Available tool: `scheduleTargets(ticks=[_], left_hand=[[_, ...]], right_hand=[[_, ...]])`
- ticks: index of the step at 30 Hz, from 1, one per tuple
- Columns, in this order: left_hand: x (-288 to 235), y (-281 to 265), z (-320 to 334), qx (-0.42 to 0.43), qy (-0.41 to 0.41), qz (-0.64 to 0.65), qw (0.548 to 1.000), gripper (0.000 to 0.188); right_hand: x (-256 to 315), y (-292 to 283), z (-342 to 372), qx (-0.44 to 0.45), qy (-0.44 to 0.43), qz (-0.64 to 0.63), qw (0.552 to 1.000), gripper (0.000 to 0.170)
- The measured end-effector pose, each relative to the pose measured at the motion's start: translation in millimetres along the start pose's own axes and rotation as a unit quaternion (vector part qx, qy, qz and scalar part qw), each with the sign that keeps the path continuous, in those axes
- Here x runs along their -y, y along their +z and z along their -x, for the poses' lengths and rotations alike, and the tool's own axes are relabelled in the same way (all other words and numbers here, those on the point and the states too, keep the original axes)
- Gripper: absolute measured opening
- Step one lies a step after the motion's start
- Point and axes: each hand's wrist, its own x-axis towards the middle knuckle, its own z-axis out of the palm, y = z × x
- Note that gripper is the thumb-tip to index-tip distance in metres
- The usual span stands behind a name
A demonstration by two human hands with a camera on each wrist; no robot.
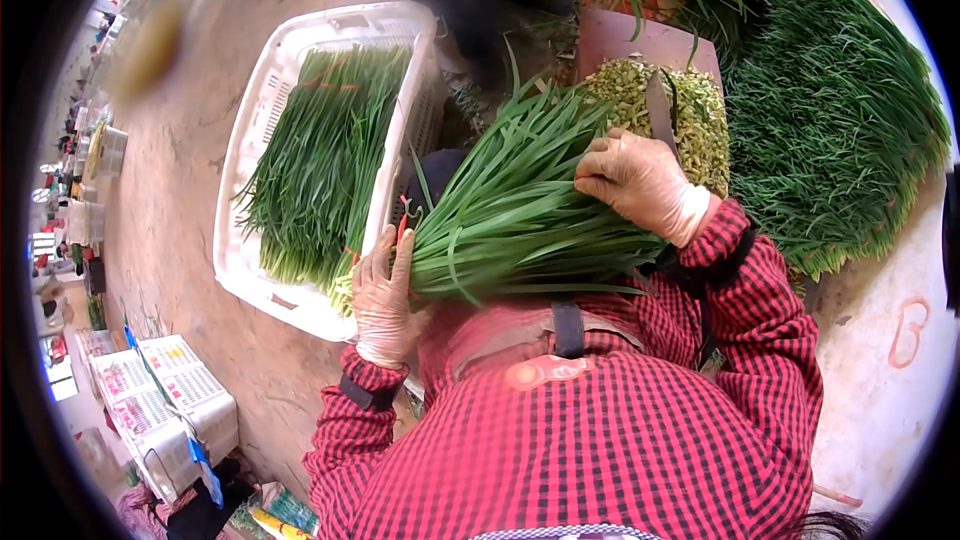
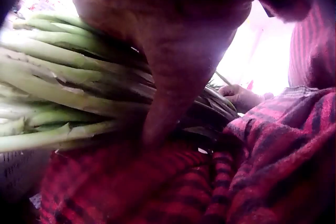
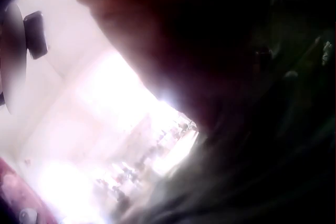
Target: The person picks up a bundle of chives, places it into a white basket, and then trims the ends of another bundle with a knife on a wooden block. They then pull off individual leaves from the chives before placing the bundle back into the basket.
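Clock read from mid head view. Heap of green leaves (image 1: 830,110) at 2 o'clock, dense, farthest out. White crate (image 1: 268,290), 10 o'clock, bundles (image 1: 325,150) lying inside. Bunch of long leaves (image 1: 530,210) mid-dial, between the hands; leaves fan toward 2 o'clock, stalks toward 8. Pinkish board (image 1: 650,35) beyond the bunch, bearing pale chopped trimmings (image 1: 705,130). Right hand (image 1: 640,180), gloved, 2 o'clock: fingers bent, touching the leaves; right wrist view too dark, cannot tell whether its grip pinches any. Left hand (image 1: 385,300), gloved, 8 o'clock: grip partly closed, holding the stalk end. Knife blade (image 1: 660,115) seen over the trimmings, just beyond right hand. Red band (image 1: 404,220) at left fingertips.
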Motion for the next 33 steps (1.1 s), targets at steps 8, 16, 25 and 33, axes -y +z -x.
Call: scheduleTargets(ticks=[8,16,25,33], left_hand=[[0,6,-6,-0.002,0.043,-0.054,0.998,0.111],[-8,2,-15,-0.014,0.108,-0.066,0.992,0.096],[-6,-5,-13,-0.025,0.113,-0.087,0.99,0.097],[11,-30,-22,0.052,0.052,0.004,0.997,0.095]], right_hand=[[-1,11,27,-0.065,0.003,0.069,0.995,0.011],[-44,33,54,-0.079,0.071,0.091,0.99,0.015],[-34,-30,40,-0.208,0.076,0.061,0.973,0.033],[114,65,-55,0.041,-0.221,-0.006,0.974,0.072]])
